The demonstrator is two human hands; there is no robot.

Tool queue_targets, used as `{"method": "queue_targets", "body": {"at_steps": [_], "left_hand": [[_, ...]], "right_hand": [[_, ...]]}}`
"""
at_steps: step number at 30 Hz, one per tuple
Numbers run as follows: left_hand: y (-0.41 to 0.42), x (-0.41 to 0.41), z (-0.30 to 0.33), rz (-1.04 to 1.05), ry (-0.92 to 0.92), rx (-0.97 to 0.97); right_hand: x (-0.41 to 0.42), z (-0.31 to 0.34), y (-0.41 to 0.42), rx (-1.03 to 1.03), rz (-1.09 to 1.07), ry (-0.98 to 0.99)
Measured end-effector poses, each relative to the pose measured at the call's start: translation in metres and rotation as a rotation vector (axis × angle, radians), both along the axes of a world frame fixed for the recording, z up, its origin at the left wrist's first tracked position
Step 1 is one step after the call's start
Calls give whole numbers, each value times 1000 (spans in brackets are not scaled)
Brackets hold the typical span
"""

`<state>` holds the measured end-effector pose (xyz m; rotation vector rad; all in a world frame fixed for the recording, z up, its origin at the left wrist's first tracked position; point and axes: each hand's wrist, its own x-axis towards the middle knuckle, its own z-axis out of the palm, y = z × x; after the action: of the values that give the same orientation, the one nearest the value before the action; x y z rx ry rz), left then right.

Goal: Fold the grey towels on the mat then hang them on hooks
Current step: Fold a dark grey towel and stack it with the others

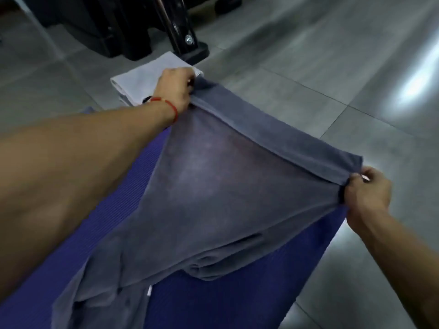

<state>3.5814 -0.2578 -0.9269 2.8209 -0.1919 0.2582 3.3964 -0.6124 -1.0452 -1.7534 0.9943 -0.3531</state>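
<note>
A dark grey towel (213, 186) is stretched taut above a blue mat (225, 300), its far edge folded over into a narrow band. My left hand (177, 89) pinches the far left corner of that edge; a red thread circles the wrist. My right hand (367, 193) grips the right corner near the mat's right edge. The towel's near end lies bunched and creased on the mat. A folded light grey towel (142, 79) rests on the floor just beyond my left hand.
Grey floor tiles (332, 67) surround the mat, with a bright glare at the right. A black machine base (118, 27) and its upright post with a bolted foot (187, 41) stand at the back, touching the folded towel's far side.
</note>
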Motion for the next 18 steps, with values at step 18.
{"method": "queue_targets", "body": {"at_steps": [18], "left_hand": [[103, -467, -146, 38, 299, 222]], "right_hand": [[-39, 20, 154, -630, 1312, -148]]}}
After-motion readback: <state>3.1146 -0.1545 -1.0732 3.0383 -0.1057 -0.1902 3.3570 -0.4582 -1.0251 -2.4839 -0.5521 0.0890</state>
